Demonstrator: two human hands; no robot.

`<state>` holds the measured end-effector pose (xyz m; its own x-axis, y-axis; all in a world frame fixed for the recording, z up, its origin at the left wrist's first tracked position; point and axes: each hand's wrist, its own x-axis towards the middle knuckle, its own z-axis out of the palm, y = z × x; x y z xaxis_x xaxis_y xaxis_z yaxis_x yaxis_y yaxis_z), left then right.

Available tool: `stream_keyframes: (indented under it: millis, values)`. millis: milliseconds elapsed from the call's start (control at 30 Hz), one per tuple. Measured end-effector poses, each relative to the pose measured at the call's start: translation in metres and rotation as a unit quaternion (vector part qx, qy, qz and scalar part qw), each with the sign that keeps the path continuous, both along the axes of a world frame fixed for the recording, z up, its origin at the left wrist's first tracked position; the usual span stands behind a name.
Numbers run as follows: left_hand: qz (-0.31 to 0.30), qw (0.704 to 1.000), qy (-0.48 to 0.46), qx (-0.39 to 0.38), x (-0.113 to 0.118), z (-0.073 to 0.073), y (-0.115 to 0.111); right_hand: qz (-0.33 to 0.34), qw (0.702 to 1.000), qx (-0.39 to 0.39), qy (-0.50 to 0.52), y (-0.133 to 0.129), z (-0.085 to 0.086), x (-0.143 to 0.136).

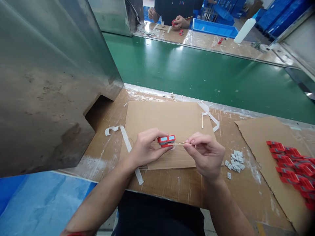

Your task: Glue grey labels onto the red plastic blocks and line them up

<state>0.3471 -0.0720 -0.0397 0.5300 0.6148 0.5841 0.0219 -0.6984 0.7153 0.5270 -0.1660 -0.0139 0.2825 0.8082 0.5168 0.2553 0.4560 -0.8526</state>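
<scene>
A small red and grey toy part with two light blue panels (167,138) is pinched between the thumb and fingers of my left hand (147,147). Between the thumb and fingertips of my right hand (206,153) is a thin pale stick (177,143), its far end reaching the lower side of the red part. Both hands are above a flat cardboard sheet (162,114) on the brown work table. White tape (126,139) lies along the sheet's left edge. A cotton swab (202,120) rests near its upper right corner.
Small grey square pieces (237,160) are heaped right of my right hand. Many red parts (292,164) cover another cardboard sheet (263,131). A metal housing (49,82) stands at left. Beyond the green belt (184,65), a person (176,9) holds a red part.
</scene>
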Motion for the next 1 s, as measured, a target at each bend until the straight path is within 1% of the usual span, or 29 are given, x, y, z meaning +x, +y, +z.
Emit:
stream_keyframes:
  millis: [300, 500, 633, 867, 1000]
  values:
    - [-0.007, 1.0, 0.011, -0.008, -0.0021, 0.0012, -0.0019, 0.014, 0.999, -0.008, -0.028, 0.0007, -0.0064, 0.0003]
    - [-0.007, 1.0, 0.007, -0.002, -0.0026, 0.0004, -0.0008, -0.001, 0.998, -0.004, -0.061, -0.0005, -0.0037, 0.0043]
    - [-0.011, 1.0, 0.005, 0.003, -0.0023, -0.0001, 0.0, 0.012, 0.997, 0.004, -0.07, -0.0007, -0.003, 0.0021]
    - [-0.006, 1.0, 0.017, 0.0, -0.0046, 0.0013, -0.0004, 0.001, 0.998, 0.002, -0.07, -0.0001, -0.0059, 0.0006]
    - [-0.002, 1.0, 0.014, -0.001, -0.0054, 0.0025, 0.0002, -0.002, 0.998, 0.008, -0.054, -0.0022, -0.0009, 0.0072]
